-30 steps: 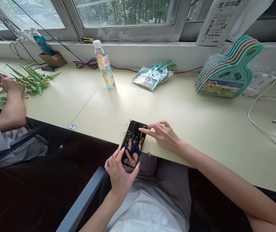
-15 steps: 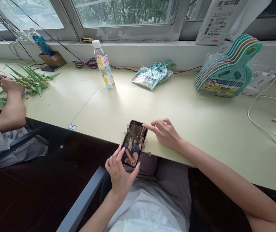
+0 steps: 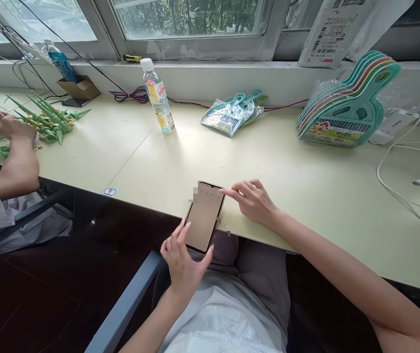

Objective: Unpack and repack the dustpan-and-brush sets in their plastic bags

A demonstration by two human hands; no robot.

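Note:
A smartphone (image 3: 205, 217) is tilted at the table's front edge, its screen showing a plain beige page with a row of small marks near the top. My left hand (image 3: 184, 260) grips its lower end, fingers along the left side and thumb at the bottom right corner. The index finger of my right hand (image 3: 252, 200) is stretched out to the phone's top right corner, while the other fingers are loosely bent and hold nothing. Whether that fingertip presses the screen or only the edge, I cannot tell.
On the pale table (image 3: 286, 186) stand a drink bottle (image 3: 159, 100), wrapped small dustpan sets (image 3: 234, 113) and a stack of larger ones (image 3: 342, 110). White cables (image 3: 382, 169) lie at the right. At the left, a co-worker's hands (image 3: 7, 127) handle green pieces (image 3: 50, 120).
The phone's screen has gone from a dark picture of people to a plain beige page. My right hand has shifted very slightly; my left hand keeps its grip.

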